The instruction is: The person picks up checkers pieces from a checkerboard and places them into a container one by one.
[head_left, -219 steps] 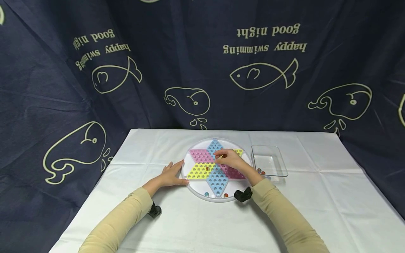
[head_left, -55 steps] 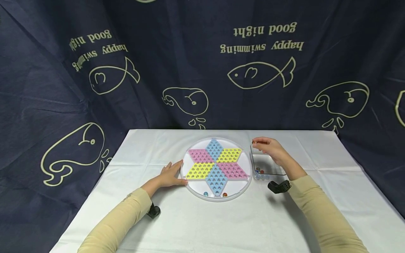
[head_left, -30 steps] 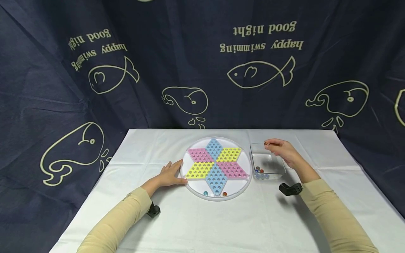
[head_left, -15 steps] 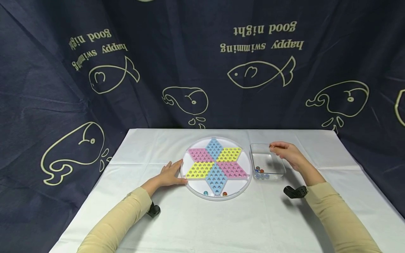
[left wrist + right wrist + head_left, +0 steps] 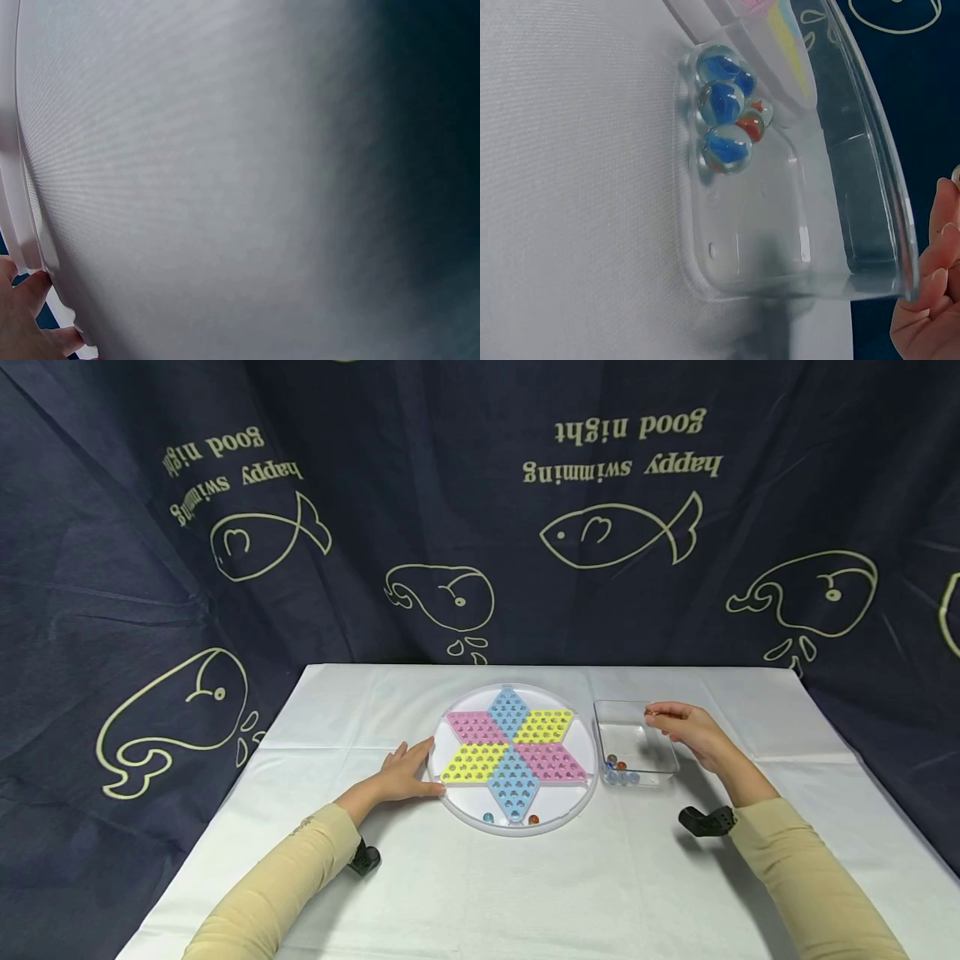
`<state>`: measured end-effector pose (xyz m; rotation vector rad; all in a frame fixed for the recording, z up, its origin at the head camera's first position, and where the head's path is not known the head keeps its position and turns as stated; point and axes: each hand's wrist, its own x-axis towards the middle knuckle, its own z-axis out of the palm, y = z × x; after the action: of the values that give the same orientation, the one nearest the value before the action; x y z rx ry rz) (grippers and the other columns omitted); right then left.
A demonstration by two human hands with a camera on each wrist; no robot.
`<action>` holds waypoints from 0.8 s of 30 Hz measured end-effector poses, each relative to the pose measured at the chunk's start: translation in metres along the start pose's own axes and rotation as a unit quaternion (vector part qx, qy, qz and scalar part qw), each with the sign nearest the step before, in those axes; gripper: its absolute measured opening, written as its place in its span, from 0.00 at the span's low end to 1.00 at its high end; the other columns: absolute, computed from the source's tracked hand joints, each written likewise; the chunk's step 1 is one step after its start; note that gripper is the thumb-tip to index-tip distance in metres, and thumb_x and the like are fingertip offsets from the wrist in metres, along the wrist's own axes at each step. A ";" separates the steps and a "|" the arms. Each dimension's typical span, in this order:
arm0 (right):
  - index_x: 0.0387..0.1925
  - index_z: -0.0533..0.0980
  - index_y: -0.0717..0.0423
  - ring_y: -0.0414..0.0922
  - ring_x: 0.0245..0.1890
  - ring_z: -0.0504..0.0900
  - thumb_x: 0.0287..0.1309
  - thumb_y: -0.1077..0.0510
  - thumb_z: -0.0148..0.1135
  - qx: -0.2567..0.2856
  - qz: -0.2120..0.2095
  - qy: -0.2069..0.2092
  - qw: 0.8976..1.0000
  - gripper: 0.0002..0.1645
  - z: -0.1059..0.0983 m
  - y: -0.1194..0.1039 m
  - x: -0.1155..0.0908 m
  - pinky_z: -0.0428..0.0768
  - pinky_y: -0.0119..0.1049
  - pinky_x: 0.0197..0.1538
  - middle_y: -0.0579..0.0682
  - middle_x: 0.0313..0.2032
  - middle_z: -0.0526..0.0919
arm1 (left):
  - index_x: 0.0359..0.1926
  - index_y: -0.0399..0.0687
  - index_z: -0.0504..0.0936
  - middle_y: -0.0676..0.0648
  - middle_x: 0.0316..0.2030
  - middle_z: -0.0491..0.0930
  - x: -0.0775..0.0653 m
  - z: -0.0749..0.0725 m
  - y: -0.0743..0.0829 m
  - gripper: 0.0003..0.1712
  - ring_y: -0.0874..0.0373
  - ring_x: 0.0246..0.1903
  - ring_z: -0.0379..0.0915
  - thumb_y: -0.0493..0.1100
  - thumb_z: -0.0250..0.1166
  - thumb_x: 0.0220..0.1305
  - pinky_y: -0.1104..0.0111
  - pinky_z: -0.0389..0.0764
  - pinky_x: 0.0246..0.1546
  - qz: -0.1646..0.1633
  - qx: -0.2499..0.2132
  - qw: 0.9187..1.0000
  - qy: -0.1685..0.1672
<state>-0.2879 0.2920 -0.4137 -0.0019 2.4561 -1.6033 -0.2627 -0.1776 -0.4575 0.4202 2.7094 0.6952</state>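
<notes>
My right hand (image 5: 693, 727) pinches a small brownish-orange marble (image 5: 649, 712) between its fingertips, near the far right corner of a clear box (image 5: 636, 737); whether those fingers touch the rim I cannot tell. In my right wrist view only a sliver of that marble shows at the edge, with my fingers beyond the box wall. Inside the box, a cluster of blue and red-orange marbles (image 5: 724, 103) lies bunched toward the end nearest the game board (image 5: 469, 802). My left hand (image 5: 405, 772) is relaxed, fingers spread, with the tips of index finger and thumb against the left rim of that round white board. The board lies flat just left of the box and carries a six-pointed star (image 5: 513, 782) in blue, pink and yellow, dotted with pits. On its white near edge sit a teal marble (image 5: 488, 817) and an orange-red marble (image 5: 533, 819), one either side of the near blue point. Everything lies on a white-clothed counter (image 5: 487, 893), and behind it hangs a navy curtain (image 5: 450, 485) with outlined fish, whales and upside-down lettering
</notes>
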 end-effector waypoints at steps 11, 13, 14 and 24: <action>0.47 0.73 0.46 0.42 0.41 0.72 0.59 0.46 0.58 -0.005 -0.003 -0.003 1.000 0.16 -0.002 0.002 -0.002 0.74 0.35 0.45 0.28 0.33 0.73 | 0.71 0.43 0.44 0.40 0.70 0.47 -0.001 -0.001 0.001 0.58 0.32 0.67 0.31 0.63 0.65 0.49 0.41 0.33 0.65 -0.002 0.002 1.000 -0.001; 0.44 0.74 0.41 0.42 0.41 0.72 0.58 0.46 0.58 -0.005 -0.004 -0.003 1.000 0.12 -0.002 0.002 -0.002 0.74 0.35 0.45 0.28 0.33 0.74 | 0.71 0.43 0.44 0.41 0.70 0.47 -0.001 -0.001 0.002 0.58 0.32 0.67 0.31 0.63 0.65 0.50 0.42 0.34 0.65 -0.003 0.005 1.000 -0.001; 0.42 0.73 0.39 0.42 0.41 0.72 0.58 0.46 0.58 -0.004 -0.005 -0.003 1.000 0.11 -0.002 0.002 -0.003 0.74 0.36 0.45 0.28 0.33 0.74 | 0.71 0.42 0.45 0.40 0.70 0.47 -0.002 -0.002 0.002 0.58 0.32 0.67 0.31 0.63 0.65 0.50 0.41 0.34 0.65 0.000 0.005 1.000 0.000; 0.39 0.73 0.35 0.38 0.38 0.71 0.59 0.47 0.58 -0.003 -0.022 0.000 1.000 0.06 0.001 -0.004 -0.002 0.73 0.35 0.43 0.28 0.32 0.74 | 0.71 0.42 0.45 0.40 0.70 0.47 -0.001 -0.002 0.001 0.58 0.31 0.67 0.32 0.63 0.65 0.49 0.41 0.35 0.65 0.001 0.005 1.000 0.002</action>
<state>-0.2866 0.2900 -0.4101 -0.0567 2.4770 -1.6135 -0.2620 -0.1775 -0.4552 0.4246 2.7171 0.6827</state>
